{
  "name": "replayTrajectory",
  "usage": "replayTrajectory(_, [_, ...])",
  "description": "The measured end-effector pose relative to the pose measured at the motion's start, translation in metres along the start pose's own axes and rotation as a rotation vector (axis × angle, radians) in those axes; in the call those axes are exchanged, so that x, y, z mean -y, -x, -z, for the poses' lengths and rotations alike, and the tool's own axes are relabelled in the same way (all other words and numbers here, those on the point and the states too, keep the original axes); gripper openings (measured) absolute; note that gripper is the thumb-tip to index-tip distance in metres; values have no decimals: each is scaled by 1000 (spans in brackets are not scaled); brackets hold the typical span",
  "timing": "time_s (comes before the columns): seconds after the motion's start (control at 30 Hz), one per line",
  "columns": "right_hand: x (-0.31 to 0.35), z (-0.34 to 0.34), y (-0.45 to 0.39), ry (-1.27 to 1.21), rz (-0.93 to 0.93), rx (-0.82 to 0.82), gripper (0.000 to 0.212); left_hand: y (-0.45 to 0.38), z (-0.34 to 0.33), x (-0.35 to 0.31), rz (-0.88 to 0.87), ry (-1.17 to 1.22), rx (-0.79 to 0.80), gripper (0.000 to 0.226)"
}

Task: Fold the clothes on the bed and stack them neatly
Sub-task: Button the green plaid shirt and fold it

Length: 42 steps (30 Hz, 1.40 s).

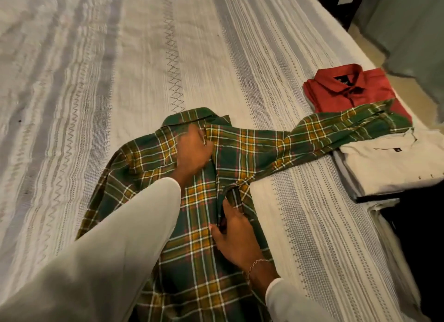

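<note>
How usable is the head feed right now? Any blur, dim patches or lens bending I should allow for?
Head view: warm, dim light; the bedspread at far left is smeared by motion blur, while the plaid shirt and both hands, left hand and right hand, read fairly sharp. The right edge beyond the red shirt and white shirt drops into dark shadow. Wide-angle bending curves the bedspread's stripes.

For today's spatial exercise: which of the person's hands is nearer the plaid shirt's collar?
Left. The left hand rests on the plaid shirt just below its collar; the right hand lies further down the front.
</note>
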State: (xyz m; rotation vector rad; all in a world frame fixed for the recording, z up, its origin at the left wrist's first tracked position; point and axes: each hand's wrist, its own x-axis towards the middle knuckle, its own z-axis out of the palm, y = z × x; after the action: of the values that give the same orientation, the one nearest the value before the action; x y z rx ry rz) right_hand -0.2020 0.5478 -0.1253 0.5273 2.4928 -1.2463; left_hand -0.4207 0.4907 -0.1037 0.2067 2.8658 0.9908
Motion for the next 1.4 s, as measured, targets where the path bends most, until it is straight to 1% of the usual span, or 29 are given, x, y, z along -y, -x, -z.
replayTrajectory(0.07, [-6,0,16,-76,-16,-57,66,29,2,2,9,-11,25,16])
replayTrajectory(0.13, [-10,0,39,-78,-28,-124,56,62,8,7,46,-16,51,19])
replayTrajectory(0.2, [-15,2,62,-4,-67,-156,50,94,9,13,151,10,187,34])
replayTrajectory(0.27, [-19,4,87,123,-116,-152,48,130,6,19,229,-25,330,47])
replayTrajectory(0.3, [-22,6,91,194,-141,-160,46,142,1,19,235,-64,361,49])
replayTrajectory(0.37, [-24,6,114,292,-187,-177,44,176,-3,20,251,-68,383,44])
replayTrajectory(0.43, [-29,5,135,339,-223,-186,42,205,-7,17,329,18,423,33])
replayTrajectory(0.5, [-32,4,158,404,-236,-192,36,230,-11,15,448,158,477,26])
replayTrajectory(0.6, [-40,5,190,491,-220,-215,31,265,-14,4,624,405,592,28])
replayTrajectory(0.67, [-42,8,210,535,-225,-206,31,289,-11,-3,665,507,679,34])
replayTrajectory(0.73, [-45,11,226,599,-240,-161,30,309,-9,-8,667,572,737,32])
replayTrajectory(0.83, [-47,19,256,672,-229,-110,24,338,-10,-12,704,676,772,28])
replayTrajectory(0.9, [-43,16,273,702,-164,-122,22,351,-12,-14,764,769,804,31])
replayTrajectory(0.93, [-39,12,281,691,-109,-125,22,356,-11,-16,799,833,828,34])
replayTrajectory(1.0, [-33,4,293,613,10,-74,24,366,-10,-14,836,961,849,37])
replayTrajectory(1.03, [-33,-1,295,547,44,-37,26,370,-9,-12,853,1011,847,37])
replayTrajectory(1.07, [-35,-4,299,475,39,11,28,376,-9,-8,880,1042,842,37])
replayTrajectory(1.1, [-40,-6,303,410,10,37,32,384,-8,-5,907,1075,847,38])
replayTrajectory(1.13, [-47,-7,306,355,-22,21,35,390,-8,-1,931,1097,846,38])
replayTrajectory(1.17, [-57,-6,309,305,-51,-37,34,399,-9,3,954,1120,847,38])
replayTrajectory(1.23, [-82,-4,310,207,-121,-206,24,411,-9,10,991,1147,849,41])
replayTrajectory(1.27, [-96,-3,311,154,-189,-240,24,418,-10,14,1007,1161,848,42])
replayTrajectory(1.33, [-118,0,311,-1,-360,-196,37,432,-14,22,1040,1168,831,41])
replayTrajectory(1.4, [-131,1,307,-144,-470,-139,42,443,-16,28,1049,1151,822,40])
